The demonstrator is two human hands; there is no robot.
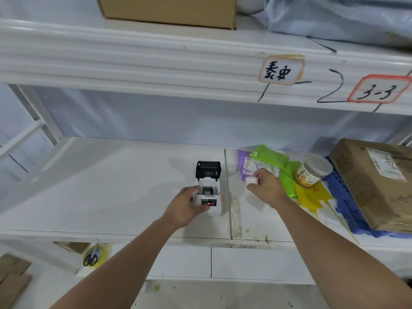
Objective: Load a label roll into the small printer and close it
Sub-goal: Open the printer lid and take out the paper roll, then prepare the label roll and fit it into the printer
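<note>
The left hand point(188, 205) is wrapped around the near left side of the small printer point(209, 197), fingers curled against its white body to steady it on the shelf point(111, 186). The right hand point(266, 187) is up off the surface, just to the printer's right, pinching a white label roll point(252, 181) between thumb and fingertips. The black lid point(208, 169) stands tipped back and the bay below it is open, with a red light showing on the front panel. From where I stand the roll looks small and lightly held, so it could slip on the way across and bounce toward the clutter of green and purple bags point(269, 159) and the plastic jar point(312, 172) on the right. I can't tell which way the tape end faces; dropped in the wrong way round, it likely wouldn't feed. If the loose end isn't drawn past the lid's edge before shutting, the lid may pinch it or fail to latch. A hard press could also skid the printer if the steadying grip eases.
</note>
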